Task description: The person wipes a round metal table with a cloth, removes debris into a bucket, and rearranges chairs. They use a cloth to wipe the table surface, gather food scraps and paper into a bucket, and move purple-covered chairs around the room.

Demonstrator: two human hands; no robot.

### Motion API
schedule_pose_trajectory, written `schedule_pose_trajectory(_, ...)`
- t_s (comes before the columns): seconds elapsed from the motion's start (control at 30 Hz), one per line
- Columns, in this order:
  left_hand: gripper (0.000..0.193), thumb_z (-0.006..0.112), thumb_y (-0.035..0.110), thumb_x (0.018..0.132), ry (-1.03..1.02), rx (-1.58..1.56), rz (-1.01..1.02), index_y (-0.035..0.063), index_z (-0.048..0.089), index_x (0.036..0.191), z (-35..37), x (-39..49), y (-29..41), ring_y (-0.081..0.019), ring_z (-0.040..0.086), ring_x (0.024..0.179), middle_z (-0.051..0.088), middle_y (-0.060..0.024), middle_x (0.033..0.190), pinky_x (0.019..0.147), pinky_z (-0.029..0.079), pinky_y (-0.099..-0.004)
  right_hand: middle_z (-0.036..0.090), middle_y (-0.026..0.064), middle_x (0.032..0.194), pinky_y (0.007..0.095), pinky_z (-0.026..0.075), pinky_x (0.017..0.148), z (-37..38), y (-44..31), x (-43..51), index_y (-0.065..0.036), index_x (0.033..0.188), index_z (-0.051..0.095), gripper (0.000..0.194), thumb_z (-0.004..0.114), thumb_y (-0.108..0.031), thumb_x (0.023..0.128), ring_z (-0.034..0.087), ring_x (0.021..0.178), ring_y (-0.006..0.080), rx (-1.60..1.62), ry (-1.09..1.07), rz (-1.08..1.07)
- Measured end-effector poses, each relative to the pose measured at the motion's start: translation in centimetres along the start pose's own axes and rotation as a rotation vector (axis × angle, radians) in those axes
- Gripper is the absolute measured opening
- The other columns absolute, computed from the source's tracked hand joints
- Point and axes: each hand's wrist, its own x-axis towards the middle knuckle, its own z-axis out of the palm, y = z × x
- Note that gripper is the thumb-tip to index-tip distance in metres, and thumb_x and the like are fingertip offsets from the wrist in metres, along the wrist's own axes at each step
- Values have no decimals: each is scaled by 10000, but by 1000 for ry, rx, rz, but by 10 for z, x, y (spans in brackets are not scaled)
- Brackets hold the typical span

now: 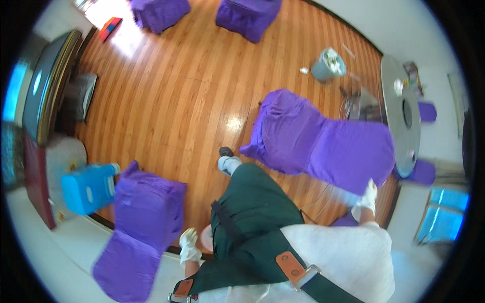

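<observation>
My left hand (pixel 189 245), in a white glove, hangs beside my green apron (pixel 255 200) with nothing visible in it. Nearest to it is a chair in a purple fabric cover (pixel 146 227), a small gap away. On the other side, my white-gloved right hand (pixel 366 200) reaches the edge of the backrest of another purple-covered chair (pixel 326 146). Its fingertips overlap the cover; whether they grip it or only rest there is unclear. One dark shoe (pixel 226 152) shows ahead of me on the wood-plank floor (pixel 189 106).
A blue plastic container (pixel 89 188) stands beyond the left chair. Ahead on the right is a filled waste bin (pixel 328 65), with crumpled paper (pixel 304 70) nearby. A round grey table (pixel 399 113) stands at right. Two more covered chairs (pixel 248 17) are at the far side. Cables (pixel 316 202) trail near my right.
</observation>
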Motion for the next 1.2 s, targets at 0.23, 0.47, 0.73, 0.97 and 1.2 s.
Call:
schedule_pose_trajectory(0.23,280,589,318,856,-52,852,277,52,628,781,212,85,241,-197,619,725,669,-72,751,639,442,-334,697,107,767,316,487,483,247,92,-163,-38,793,632,266,599,-267,926,627,547,159,163,-246,559)
schedule_pose_trajectory(0.47,268,555,308,837,-265,1554,371,69,670,796,414,230,365,-249,608,705,635,-95,687,681,479,-374,693,99,913,315,532,743,401,41,-279,-2,1040,616,380,775,-243,793,660,798,156,42,-595,707)
schedule_pose_trajectory(0.73,456,577,309,896,-809,2287,566,91,539,1294,669,396,276,-217,631,934,656,-75,1086,787,505,-307,647,98,956,370,505,745,570,99,-260,-20,1242,503,652,813,-223,706,624,813,206,426,-54,561)
schedule_pose_trajectory(0.97,458,683,107,819,-922,1998,95,-13,528,1233,721,372,130,-172,619,921,645,-78,1048,854,497,-280,630,144,650,407,462,498,555,91,-289,-79,930,632,329,568,-399,888,646,577,243,-199,-156,370)
schedule_pose_trajectory(1.2,272,541,-121,820,-721,1831,-235,-76,568,1087,701,376,118,-262,667,912,662,-172,997,807,573,-339,690,106,995,435,525,708,584,87,-292,-139,1078,654,276,498,-306,923,657,908,327,-798,-1021,261)
